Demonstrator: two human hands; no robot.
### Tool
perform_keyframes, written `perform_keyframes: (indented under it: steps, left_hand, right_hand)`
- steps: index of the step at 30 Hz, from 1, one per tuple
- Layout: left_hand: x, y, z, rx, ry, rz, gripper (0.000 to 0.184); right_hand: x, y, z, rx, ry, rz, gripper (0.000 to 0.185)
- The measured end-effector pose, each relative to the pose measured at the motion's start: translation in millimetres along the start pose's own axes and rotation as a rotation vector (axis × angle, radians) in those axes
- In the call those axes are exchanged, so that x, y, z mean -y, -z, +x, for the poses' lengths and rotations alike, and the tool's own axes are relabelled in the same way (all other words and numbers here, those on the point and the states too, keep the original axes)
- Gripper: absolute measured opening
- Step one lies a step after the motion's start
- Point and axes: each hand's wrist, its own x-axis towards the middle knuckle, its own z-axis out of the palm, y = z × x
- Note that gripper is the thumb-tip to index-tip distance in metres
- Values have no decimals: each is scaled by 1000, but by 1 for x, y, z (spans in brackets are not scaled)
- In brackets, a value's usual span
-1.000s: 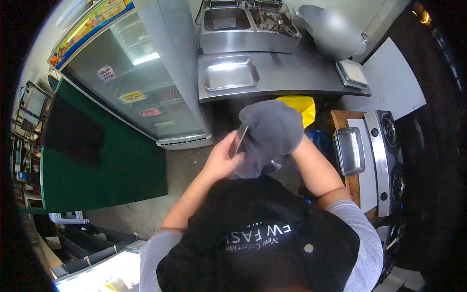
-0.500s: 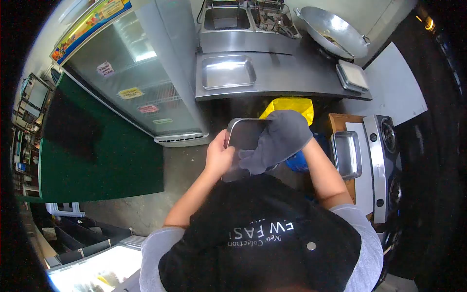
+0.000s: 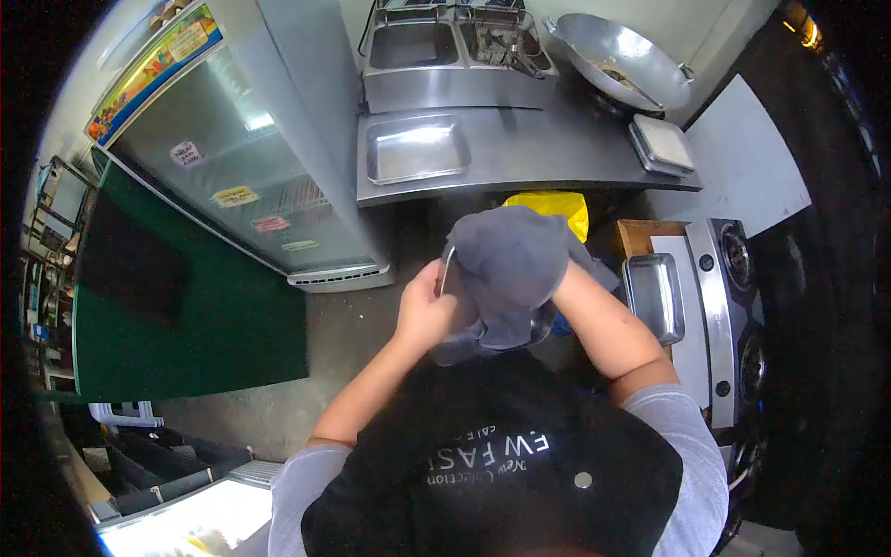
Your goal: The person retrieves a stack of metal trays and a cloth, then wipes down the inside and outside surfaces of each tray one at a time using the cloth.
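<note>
My left hand point(image 3: 427, 308) grips the side edge of a metal tray point(image 3: 455, 351), its fingers wrapped round the rim. A dark grey cloth point(image 3: 512, 255) lies bunched over the tray and hides most of it. My right hand point(image 3: 557, 278) is under the cloth at the tray's right side; only the wrist and forearm show, so its fingers are hidden. The tray is held in front of my black apron, above the floor.
Ahead, a steel counter point(image 3: 520, 153) holds an empty tray point(image 3: 418, 148), a fryer point(image 3: 455, 56), a wok point(image 3: 617, 60) and stacked containers point(image 3: 664, 144). A glass-door fridge point(image 3: 241, 186) stands left. To the right are another tray point(image 3: 654, 297), a gas stove point(image 3: 729, 325) and a yellow bag point(image 3: 557, 206).
The cloth has shifted left and spread over the tray, which was more exposed half a second ago. My right hand moved left with it. My left hand still holds the tray's edge.
</note>
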Motion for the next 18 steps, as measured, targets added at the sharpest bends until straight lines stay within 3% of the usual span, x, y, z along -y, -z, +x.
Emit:
perform_keyframes:
  steps: [4, 8, 9, 13, 15, 18]
  left_hand:
    - [-14, 19, -10, -1, 19, -75, 54]
    - [-4, 31, -8, -77, 12, -84, 41]
    - [-12, 32, -6, -77, -42, 49, 41]
    - [-26, 36, 11, 10, -7, 488, 42]
    - [-19, 39, 18, 48, -11, 462, 39]
    - [-17, 44, 14, -12, -140, 530, 35]
  right_hand:
    - [-40, -38, -14, 114, -32, -264, 23]
    - [-102, -105, -29, -167, 4, -66, 20]
    - [-107, -109, -27, -271, -27, 0, 19]
    - [-29, -55, 21, -238, -75, 10, 18]
    - [3, -28, 39, -286, 102, 130, 10]
    - [41, -11, 44, -173, -30, 51, 12]
